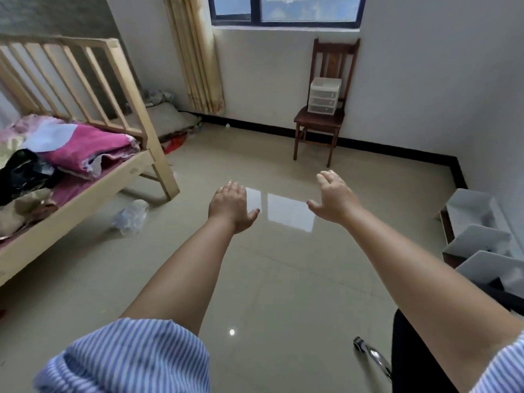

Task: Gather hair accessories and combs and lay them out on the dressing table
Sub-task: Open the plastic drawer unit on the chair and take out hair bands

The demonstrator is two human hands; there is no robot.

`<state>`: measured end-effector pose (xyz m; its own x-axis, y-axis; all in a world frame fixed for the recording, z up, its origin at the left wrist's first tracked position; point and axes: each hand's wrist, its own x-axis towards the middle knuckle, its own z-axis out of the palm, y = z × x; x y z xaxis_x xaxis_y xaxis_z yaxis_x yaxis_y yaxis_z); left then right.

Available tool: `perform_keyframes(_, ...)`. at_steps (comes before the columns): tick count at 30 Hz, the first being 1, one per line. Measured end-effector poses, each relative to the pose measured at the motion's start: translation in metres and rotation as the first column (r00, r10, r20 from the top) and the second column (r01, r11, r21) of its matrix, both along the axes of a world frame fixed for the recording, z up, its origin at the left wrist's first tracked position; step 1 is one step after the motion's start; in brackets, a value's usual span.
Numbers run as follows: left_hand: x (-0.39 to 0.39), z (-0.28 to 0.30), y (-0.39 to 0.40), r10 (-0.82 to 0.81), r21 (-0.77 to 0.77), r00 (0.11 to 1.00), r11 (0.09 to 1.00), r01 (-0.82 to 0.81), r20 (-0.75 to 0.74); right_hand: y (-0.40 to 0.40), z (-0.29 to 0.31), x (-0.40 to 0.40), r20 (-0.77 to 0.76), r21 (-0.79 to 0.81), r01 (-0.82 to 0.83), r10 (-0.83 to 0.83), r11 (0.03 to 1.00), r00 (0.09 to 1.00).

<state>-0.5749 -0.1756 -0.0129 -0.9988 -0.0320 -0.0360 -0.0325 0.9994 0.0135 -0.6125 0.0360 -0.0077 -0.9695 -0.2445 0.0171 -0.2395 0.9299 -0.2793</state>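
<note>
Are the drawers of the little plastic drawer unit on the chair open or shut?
Shut: all the drawer fronts of the drawer unit sit flush on the chair.

Daylit; window glare on floor

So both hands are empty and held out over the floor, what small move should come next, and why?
Probably a step toward the small drawer unit on the wooden chair. The left hand and right hand hold nothing, no combs or accessories show, and those drawers look the likeliest store.
</note>
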Motion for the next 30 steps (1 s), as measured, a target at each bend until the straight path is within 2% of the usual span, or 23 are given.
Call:
perform_keyframes(4,-0.139,-0.003,-0.006,-0.09,-0.029,0.996,0.996,0.09,-0.002,0.007,-0.01,-0.12,0.034,0.046,0.071,-0.072,0.996,0.997)
perform_keyframes(8,-0.289,-0.01,-0.001,-0.171,-0.037,0.984,0.985,0.169,-0.053,0.016,-0.021,-0.255,0.022,0.111,0.062,-0.065,0.992,0.998)
perform_keyframes(17,-0.59,0.002,0.001,-0.193,-0.067,0.98,0.979,0.19,-0.039,0.018,-0.004,-0.555,0.045,0.062,0.108,-0.111,0.992,0.993)
perform_keyframes(25,-0.872,-0.014,-0.007,-0.217,-0.027,0.975,0.976,0.216,-0.056,0.003,-0.027,-0.822,0.031,0.01,0.175,-0.175,0.985,0.984)
perform_keyframes(30,-1.037,-0.021,0.004,-0.28,-0.014,0.959,0.96,0.28,-0.033,0.01,-0.039,-0.971,0.101,0.036,0.246,-0.248,0.969,0.963)
